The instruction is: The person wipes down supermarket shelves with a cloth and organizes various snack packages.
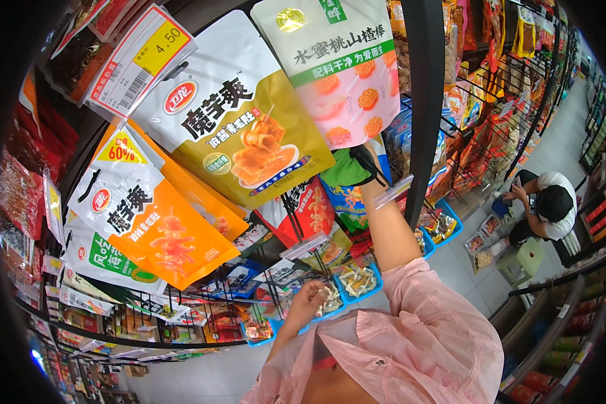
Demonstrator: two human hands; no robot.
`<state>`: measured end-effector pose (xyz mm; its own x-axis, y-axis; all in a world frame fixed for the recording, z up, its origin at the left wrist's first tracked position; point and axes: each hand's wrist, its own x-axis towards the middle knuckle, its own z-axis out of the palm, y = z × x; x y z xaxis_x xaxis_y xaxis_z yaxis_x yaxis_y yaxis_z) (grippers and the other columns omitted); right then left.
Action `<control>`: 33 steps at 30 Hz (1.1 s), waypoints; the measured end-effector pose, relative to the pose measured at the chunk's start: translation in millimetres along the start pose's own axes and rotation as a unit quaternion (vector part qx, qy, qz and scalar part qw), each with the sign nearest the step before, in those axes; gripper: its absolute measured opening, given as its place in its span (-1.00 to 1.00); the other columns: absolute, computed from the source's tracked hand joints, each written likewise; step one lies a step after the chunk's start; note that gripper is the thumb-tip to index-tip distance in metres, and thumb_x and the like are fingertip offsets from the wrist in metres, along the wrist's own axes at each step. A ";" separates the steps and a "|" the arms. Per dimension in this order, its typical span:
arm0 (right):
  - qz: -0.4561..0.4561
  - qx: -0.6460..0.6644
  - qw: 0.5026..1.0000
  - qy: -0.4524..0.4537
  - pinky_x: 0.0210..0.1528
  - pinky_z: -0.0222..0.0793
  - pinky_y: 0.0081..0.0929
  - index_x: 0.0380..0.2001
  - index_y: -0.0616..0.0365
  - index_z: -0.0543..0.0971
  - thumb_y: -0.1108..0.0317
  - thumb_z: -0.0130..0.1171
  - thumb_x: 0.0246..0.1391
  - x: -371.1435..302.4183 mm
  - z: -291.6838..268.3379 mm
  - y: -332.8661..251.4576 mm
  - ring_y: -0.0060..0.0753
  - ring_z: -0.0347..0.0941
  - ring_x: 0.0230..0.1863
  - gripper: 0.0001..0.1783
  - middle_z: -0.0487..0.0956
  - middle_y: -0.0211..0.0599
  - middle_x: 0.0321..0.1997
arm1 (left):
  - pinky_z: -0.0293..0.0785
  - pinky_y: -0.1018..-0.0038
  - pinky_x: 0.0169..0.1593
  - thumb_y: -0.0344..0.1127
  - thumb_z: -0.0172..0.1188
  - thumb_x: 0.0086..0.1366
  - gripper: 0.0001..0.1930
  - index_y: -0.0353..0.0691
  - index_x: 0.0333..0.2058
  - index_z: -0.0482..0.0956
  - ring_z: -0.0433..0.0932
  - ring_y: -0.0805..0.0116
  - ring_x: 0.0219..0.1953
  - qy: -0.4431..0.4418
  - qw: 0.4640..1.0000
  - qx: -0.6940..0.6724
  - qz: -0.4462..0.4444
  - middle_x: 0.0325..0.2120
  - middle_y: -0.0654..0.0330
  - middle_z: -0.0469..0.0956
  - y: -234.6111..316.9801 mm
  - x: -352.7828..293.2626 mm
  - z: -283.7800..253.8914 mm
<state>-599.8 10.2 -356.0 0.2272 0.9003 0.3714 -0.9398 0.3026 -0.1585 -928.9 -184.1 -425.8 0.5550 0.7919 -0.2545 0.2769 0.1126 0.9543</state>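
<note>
My right arm reaches up to the hanging pouches, and my right hand (369, 191) is mostly hidden around a green and black piece (347, 168), so its fingers do not show. Just above it hangs a white and pink snack pouch (347, 87). To its left are a white and gold snack pouch (249, 128) and an orange and white one (172, 229). Lower down, my left hand (306, 301) is held with its fingers curled, beside a blue basket (361, 283) of small wrapped items. Whether anything is in those fingers is hidden.
A dark upright post (425, 101) stands right of my right arm. Price tags (141, 64) and metal hooks stick out from the rack. On the right, a person in white (552, 202) crouches in the aisle by a pale green stool (520, 261). Shelves line the far side.
</note>
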 end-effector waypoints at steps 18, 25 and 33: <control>0.078 -0.038 0.977 0.195 -0.22 0.48 -0.38 -0.05 0.15 0.42 0.14 -0.03 0.19 -154.7 -9.4 -41.5 -0.26 0.52 -0.31 -0.63 0.54 -0.16 -0.21 | 0.43 0.53 -0.21 -0.42 0.11 0.22 -0.73 -0.28 -0.11 0.39 0.47 0.47 -0.28 -0.054 0.996 0.071 -0.005 -0.28 0.19 0.48 -19.6 25.6 8.2; -0.115 -0.181 0.960 0.179 0.13 0.31 -0.23 0.12 0.14 0.31 -0.13 -0.04 0.14 -111.9 17.7 -33.6 -0.20 0.38 0.06 -0.34 0.41 -0.21 0.10 | 0.41 0.55 -0.26 -0.40 0.12 0.22 -0.72 -0.27 -0.09 0.38 0.46 0.49 -0.36 -0.084 0.993 0.082 0.009 -0.40 0.19 0.48 -13.3 27.0 19.9; -0.076 -0.135 0.979 0.136 0.10 0.32 -0.27 0.00 0.20 0.41 -0.14 -0.07 0.14 -133.5 48.7 -31.8 -0.24 0.43 -0.01 -0.38 0.48 -0.17 0.00 | 0.41 0.58 -0.25 -0.47 0.08 0.22 -0.80 -0.27 -0.15 0.43 0.44 0.53 -0.33 -0.013 0.999 0.032 0.040 -0.36 0.25 0.46 -18.9 17.9 11.5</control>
<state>-612.7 -134.8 -356.0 0.4527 0.8775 0.1585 -0.7966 0.4779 -0.3702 -915.2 -178.9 -450.2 0.5978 0.7804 -0.1834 0.2809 0.0104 0.9597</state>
